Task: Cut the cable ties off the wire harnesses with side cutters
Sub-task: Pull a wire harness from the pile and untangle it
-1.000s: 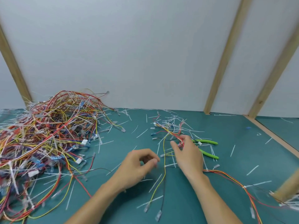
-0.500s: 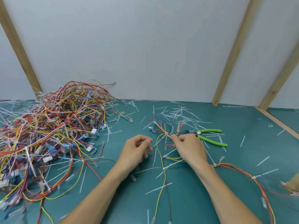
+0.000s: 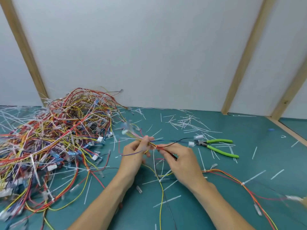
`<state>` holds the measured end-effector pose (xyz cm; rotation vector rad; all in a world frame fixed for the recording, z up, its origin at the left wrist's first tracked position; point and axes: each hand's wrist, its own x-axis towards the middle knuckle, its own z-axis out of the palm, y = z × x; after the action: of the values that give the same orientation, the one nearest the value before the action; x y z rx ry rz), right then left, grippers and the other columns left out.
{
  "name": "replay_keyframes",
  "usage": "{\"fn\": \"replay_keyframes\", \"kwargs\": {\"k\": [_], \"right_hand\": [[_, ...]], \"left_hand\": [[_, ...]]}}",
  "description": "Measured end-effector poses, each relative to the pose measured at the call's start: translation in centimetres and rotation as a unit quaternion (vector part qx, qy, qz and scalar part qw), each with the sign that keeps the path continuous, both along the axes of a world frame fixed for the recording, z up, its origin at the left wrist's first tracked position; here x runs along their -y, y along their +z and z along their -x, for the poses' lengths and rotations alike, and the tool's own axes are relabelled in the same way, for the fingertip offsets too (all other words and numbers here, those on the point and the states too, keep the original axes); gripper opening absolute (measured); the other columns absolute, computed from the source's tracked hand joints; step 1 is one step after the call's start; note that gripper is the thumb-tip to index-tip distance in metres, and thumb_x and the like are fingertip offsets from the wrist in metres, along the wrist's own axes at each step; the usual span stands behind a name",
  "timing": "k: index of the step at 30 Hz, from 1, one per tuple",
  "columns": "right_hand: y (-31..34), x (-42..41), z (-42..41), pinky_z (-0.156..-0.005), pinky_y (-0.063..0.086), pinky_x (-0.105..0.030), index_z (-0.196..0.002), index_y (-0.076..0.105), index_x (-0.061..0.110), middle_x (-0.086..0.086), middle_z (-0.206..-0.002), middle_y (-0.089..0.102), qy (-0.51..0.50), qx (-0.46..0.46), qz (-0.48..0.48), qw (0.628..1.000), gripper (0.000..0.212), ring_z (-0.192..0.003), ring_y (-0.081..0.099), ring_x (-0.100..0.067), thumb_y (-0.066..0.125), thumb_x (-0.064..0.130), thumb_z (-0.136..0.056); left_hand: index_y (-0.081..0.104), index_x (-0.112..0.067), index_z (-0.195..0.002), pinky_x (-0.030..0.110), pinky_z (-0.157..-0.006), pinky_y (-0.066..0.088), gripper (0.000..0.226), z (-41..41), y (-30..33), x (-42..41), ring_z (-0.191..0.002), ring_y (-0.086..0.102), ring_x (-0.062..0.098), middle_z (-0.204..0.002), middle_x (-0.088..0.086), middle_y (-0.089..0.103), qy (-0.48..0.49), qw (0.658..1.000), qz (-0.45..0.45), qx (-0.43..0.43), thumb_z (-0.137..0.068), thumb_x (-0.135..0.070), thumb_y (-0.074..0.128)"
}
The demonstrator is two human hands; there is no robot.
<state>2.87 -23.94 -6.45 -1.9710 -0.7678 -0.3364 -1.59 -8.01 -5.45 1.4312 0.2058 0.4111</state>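
Harness: a wire harness [image 3: 154,145] is pinched between the left hand [image 3: 135,156] and right hand [image 3: 181,161], fingers curled round it.
Cutters: side cutters [image 3: 217,146] lie on the table [image 3: 257,163], beyond the right fingers, handles pointing away.
Nearer hand: right.

Cutters [image 3: 217,147]: bright green handles, dark head. Wires [image 3: 54,140]: red, yellow, orange, blue, black. Mat [image 3: 265,163] teal; cut ties [image 3: 186,123] white.

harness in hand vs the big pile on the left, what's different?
The held harness is one thin bundle, lifted off the mat and pinched by the left hand and right hand. The pile is a large tangled heap lying untouched on the mat. Both are multicoloured wires.
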Motion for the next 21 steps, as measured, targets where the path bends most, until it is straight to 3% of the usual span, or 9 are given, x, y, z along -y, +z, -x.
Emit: {"fn": "replay_keyframes", "kwargs": {"k": [3, 5, 9, 11, 14, 16, 21], "right_hand": [[0.0, 0.5, 0.0, -0.081, 0.053, -0.019, -0.105, 0.08, 0.034, 0.025, -0.098, 0.075, 0.033, -0.022, 0.015, 0.999, 0.026, -0.092, 0.07, 0.0, 0.07, 0.013, -0.091], [0.0, 0.8, -0.1, -0.078, 0.053, -0.018, -0.108, 0.079, 0.028, 0.02, -0.097, 0.076, 0.046, -0.026, 0.028, 0.998, 0.029, -0.087, 0.07, -0.005, 0.065, 0.009, -0.092], [0.7, 0.1, 0.0, -0.068, 0.057, -0.03, -0.09, 0.077, 0.013, 0.0, -0.086, 0.077, 0.063, -0.196, -0.136, 0.969, 0.029, -0.073, 0.069, -0.015, 0.05, 0.008, -0.101], [1.1, 0.2, -0.1, -0.062, 0.055, -0.03, -0.079, 0.075, 0.011, -0.004, -0.074, 0.073, 0.073, -0.247, -0.17, 0.951, 0.032, -0.065, 0.065, -0.017, 0.056, 0.017, -0.103], [1.1, 0.6, 0.0, -0.063, 0.055, -0.03, -0.083, 0.074, 0.016, -0.001, -0.067, 0.069, 0.099, -0.246, -0.102, 0.959, 0.017, -0.062, 0.063, -0.016, 0.07, 0.028, -0.095], [0.9, 0.4, 0.2, -0.062, 0.052, -0.027, -0.087, 0.075, 0.016, 0.001, -0.068, 0.067, 0.122, -0.258, -0.087, 0.954, 0.011, -0.063, 0.06, -0.013, 0.072, 0.022, -0.096], [1.5, 0.1, 0.7, -0.062, 0.042, -0.02, -0.078, 0.073, 0.022, 0.009, -0.064, 0.064, 0.101, -0.207, -0.094, 0.968, 0.016, -0.06, 0.053, -0.005, 0.075, 0.015, -0.093]], "left_hand": [[0.078, -0.016, -0.099, 0.014, -0.051, 0.04, 0.025, 0.0, -0.2, 0.0, -0.057, 0.05, 0.005, -0.067, -0.007, 0.06, 0.012, 1.0, 0.003, 0.016, -0.093, -0.035, 0.063], [0.076, -0.016, -0.102, 0.018, -0.055, 0.042, 0.018, -0.2, -0.3, -0.2, -0.066, 0.058, 0.01, -0.078, -0.001, 0.07, -0.005, 1.0, -0.003, 0.014, -0.096, -0.027, 0.062], [0.07, -0.013, -0.112, 0.023, -0.073, 0.053, 0.025, -0.3, -0.3, -0.6, -0.087, 0.072, 0.016, -0.097, 0.003, 0.077, -0.098, 0.994, 0.017, 0.036, -0.095, -0.025, 0.057], [0.068, -0.018, -0.118, 0.024, -0.074, 0.055, 0.03, -0.2, -0.2, -0.6, -0.088, 0.071, 0.016, -0.1, 0.001, 0.076, -0.132, 0.991, 0.013, 0.037, -0.094, -0.03, 0.056], [0.076, -0.027, -0.111, 0.018, -0.072, 0.052, 0.021, 0.1, -0.3, -0.4, -0.08, 0.066, 0.007, -0.088, -0.006, 0.071, -0.154, 0.987, 0.015, 0.043, -0.095, -0.031, 0.063], [0.079, -0.029, -0.106, 0.017, -0.07, 0.053, 0.018, 0.2, -0.2, -0.4, -0.073, 0.064, 0.005, -0.078, -0.008, 0.067, -0.165, 0.985, 0.025, 0.048, -0.094, -0.029, 0.065], [0.072, -0.015, -0.108, 0.02, -0.061, 0.055, 0.03, -0.2, 0.3, -0.3, -0.065, 0.067, 0.008, -0.075, 0.0, 0.073, -0.125, 0.987, 0.09, 0.049, -0.079, -0.022, 0.066]]}}
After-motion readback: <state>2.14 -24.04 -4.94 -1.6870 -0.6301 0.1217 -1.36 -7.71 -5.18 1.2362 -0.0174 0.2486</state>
